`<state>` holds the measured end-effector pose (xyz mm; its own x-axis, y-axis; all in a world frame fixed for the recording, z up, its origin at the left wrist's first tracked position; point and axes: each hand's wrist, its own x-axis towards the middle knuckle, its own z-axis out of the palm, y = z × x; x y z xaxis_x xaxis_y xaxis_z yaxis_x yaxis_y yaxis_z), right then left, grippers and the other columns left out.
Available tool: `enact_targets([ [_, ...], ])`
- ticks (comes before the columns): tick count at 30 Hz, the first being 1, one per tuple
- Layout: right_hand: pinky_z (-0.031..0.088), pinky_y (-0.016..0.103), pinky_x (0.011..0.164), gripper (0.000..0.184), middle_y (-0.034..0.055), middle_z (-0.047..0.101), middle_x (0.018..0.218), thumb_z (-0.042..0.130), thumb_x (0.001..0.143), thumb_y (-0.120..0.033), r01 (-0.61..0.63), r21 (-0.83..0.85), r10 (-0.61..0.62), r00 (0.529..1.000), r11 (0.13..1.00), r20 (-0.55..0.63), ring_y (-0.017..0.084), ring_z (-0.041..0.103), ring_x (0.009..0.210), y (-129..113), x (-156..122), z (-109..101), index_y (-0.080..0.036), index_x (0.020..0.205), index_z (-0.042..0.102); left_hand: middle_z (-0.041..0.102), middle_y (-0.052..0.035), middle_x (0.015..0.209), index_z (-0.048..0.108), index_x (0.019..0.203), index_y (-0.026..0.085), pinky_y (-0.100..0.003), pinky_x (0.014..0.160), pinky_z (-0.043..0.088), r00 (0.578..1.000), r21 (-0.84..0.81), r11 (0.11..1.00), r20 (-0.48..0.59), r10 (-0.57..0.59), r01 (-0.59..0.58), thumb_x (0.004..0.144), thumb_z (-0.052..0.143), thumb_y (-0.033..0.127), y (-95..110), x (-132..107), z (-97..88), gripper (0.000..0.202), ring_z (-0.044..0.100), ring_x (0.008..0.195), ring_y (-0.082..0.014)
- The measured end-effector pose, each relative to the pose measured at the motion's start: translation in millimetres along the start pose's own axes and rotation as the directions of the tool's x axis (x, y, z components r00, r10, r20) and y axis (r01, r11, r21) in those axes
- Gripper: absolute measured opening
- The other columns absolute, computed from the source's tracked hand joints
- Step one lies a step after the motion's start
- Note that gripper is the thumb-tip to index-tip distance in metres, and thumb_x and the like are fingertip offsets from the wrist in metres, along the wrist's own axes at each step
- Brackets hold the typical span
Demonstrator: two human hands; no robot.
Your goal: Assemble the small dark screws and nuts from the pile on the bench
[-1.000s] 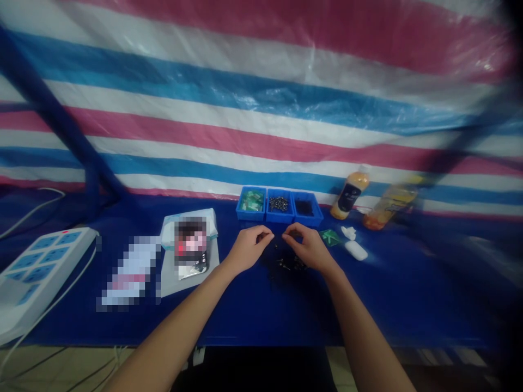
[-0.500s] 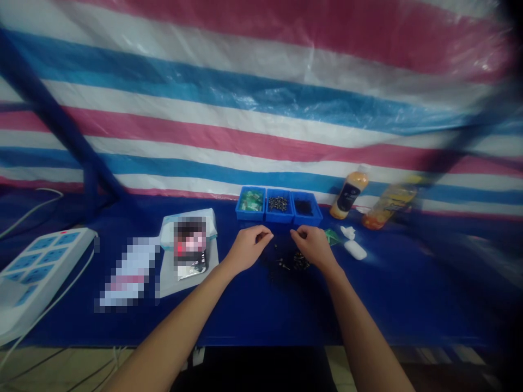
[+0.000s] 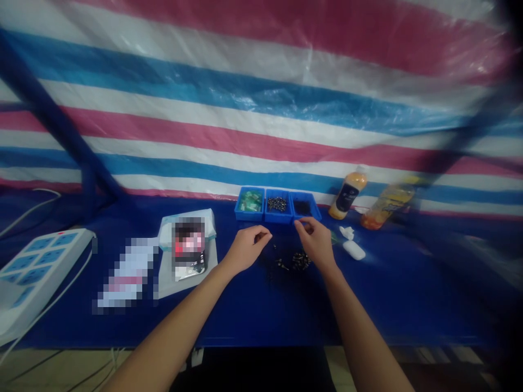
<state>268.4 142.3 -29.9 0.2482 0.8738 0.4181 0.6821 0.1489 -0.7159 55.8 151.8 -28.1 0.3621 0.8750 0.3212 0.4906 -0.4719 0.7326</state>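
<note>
**Two bare hands pinch above a loose scatter of small dark screws (image 3: 300, 261) on a dark blue tabletop (image 3: 392, 294).**

The left hand (image 3: 245, 250) reaches forward from a low, angled forearm, its thumb and forefinger pinched together just left of the scatter; anything held is too small to see. Ahead of it sits a blue plastic bin of green parts (image 3: 248, 218), then a blue plastic bin of metal screws (image 3: 278, 220). The right hand (image 3: 314, 245) angles up and inward, its fingertips (image 3: 297, 224) pinched at the front of a blue plastic bin of black parts (image 3: 313, 215), above the scatter; whether they hold anything cannot be told.
</note>
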Motion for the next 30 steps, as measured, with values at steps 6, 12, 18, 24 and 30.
enact_targets([
  [6,0.037,0.025,0.058,0.028,-0.0023,0.06,0.059,0.054,0.088,-0.044,0.12,-0.019,-0.116,0.982,0.993,0.15,0.014,0.055,0.055,0,-5,5,-0.02,0.088,0.068,0.067,-0.0003,0.077,0.068,0.089,0.019,-0.026,0.067,0.042,1.0,-0.011,1.0,-0.002,-0.01,0.01,0.092,0.052,0.033,1,0,1.1,0.022,0.059,0.07,-0.0149],
  [12,0.044,0.027,0.073,0.025,0.0025,0.068,0.083,0.053,0.088,-0.035,0.124,-0.137,-0.113,0.99,0.983,0.084,0.017,0.061,0.074,7,13,5,-0.02,0.1,0.07,0.066,0.0007,0.076,0.068,0.088,0.02,-0.026,0.066,0.041,1.0,-0.008,1.0,-0.014,-0.01,0.01,0.092,0.052,0.033,-1,-1,0.9,0.021,0.059,0.069,-0.0143],
  [18,0.04,0.04,0.09,0.025,0.0078,0.064,0.11,0.053,0.088,-0.036,0.23,-0.499,-0.06,0.941,0.836,0.332,0.028,0.051,0.107,-12,89,8,-0.027,0.097,0.074,0.068,-0.001,0.08,0.068,0.088,0.019,-0.027,0.07,0.043,1.0,-0.019,1.0,-0.016,-0.001,0.001,0.092,0.052,0.032,-4,-1,3.4,0.021,0.06,0.072,-0.0154],
  [24,0.032,0.052,0.096,0.037,0.0163,0.055,0.126,0.062,0.08,-0.033,0.409,-0.735,0.127,0.824,0.541,0.552,0.035,0.037,0.121,-36,133,40,-0.018,0.113,0.068,0.067,-0.0015,0.079,0.067,0.088,0.019,-0.027,0.068,0.042,1.0,-0.031,0.999,0.001,0.009,-0.009,0.092,0.053,0.033,-6,-1,4.0,0.021,0.06,0.072,-0.0158],
  [30,0.029,0.054,0.099,0.042,0.0179,0.052,0.129,0.063,0.075,-0.018,0.427,-0.762,0.159,0.815,0.486,0.558,0.036,0.034,0.125,-33,135,59,-0.016,0.117,0.066,0.066,-0.0009,0.076,0.068,0.088,0.018,-0.025,0.063,0.038,1.0,-0.001,1.0,0.002,0.011,-0.011,0.093,0.052,0.032,-3,-2,2.8,0.021,0.058,0.067,-0.0146],
])
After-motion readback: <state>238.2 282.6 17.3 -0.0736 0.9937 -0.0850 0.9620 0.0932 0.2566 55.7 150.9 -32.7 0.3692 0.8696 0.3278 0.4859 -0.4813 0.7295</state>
